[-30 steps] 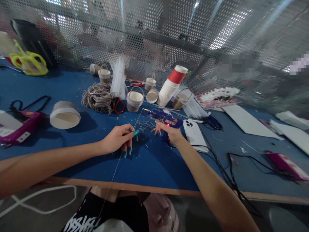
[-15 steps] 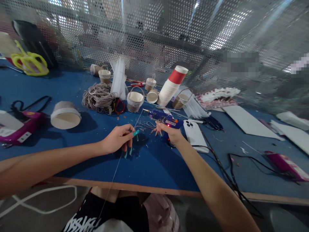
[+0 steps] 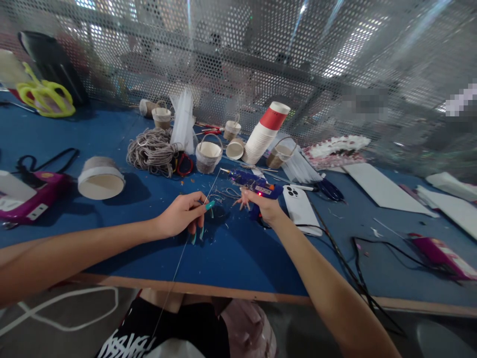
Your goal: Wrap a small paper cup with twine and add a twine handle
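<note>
Hardly any movement can be made out since the earlier frame: both hands and the things about them are left where they were. Farthest left on the worktop (image 3: 242,263), at ten o'clock from the left hand (image 3: 186,214), a pale-rimmed cup (image 3: 100,178) is seen with its mouth turned toward the wearer; a heap of grey cord (image 3: 149,151) is set at eleven o'clock. By the left hand a thin pale strand (image 3: 179,263) is held, the grip seemingly pinched on it; it is run past the worktop's edge toward seven o'clock and toward the glue gun's nozzle at one o'clock, though contact there cannot be told. A small basket (image 3: 207,158) is placed just beyond that tip. By the right hand (image 3: 263,205) the glue gun (image 3: 249,179) is held, the grip wrapped around its handle, its red light lit. At three o'clock a white phone (image 3: 302,209) is nearly touched. If the nozzle is hot, the strand could be softened or the left fingertips burned by a slip; if the black cable (image 3: 330,238) is snagged, the gun could be jerked aside.
</note>
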Demonstrator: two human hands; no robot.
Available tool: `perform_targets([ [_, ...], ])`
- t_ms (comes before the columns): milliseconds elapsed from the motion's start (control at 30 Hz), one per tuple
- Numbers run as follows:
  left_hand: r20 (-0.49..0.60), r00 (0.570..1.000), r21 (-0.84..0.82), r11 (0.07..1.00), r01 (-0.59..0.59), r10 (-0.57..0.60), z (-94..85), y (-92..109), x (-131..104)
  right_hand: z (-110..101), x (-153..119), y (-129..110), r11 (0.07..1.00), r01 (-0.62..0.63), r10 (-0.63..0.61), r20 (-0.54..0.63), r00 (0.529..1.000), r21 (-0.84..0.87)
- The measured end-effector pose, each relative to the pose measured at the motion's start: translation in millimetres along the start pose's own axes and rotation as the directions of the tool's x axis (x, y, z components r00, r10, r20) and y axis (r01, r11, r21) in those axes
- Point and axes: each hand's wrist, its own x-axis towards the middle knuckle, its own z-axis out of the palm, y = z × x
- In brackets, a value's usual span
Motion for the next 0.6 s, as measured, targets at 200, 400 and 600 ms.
perform_targets([
  [200, -0.004, 1.000, 0.012, 1.000, 0.007, -0.007, 0.4, 1.5, -0.3, 1.1, -0.1, -2.3, 1.000, -0.005, 0.004, 0.042, 0.999, 0.014],
  [400, -0.003, 1.000, -0.005, 1.000, -0.003, 0.002, 0.3, -0.5, 0.6, 0.9, -0.2, -1.2, 0.999, 0.011, -0.012, 0.048, 0.999, 0.031],
  [600, -0.016, 1.000, -0.014, 1.000, 0.002, -0.003, -0.2, -2.0, 0.7, 0.8, 0.0, -1.5, 1.000, -0.008, 0.007, 0.050, 0.999, 0.015],
])
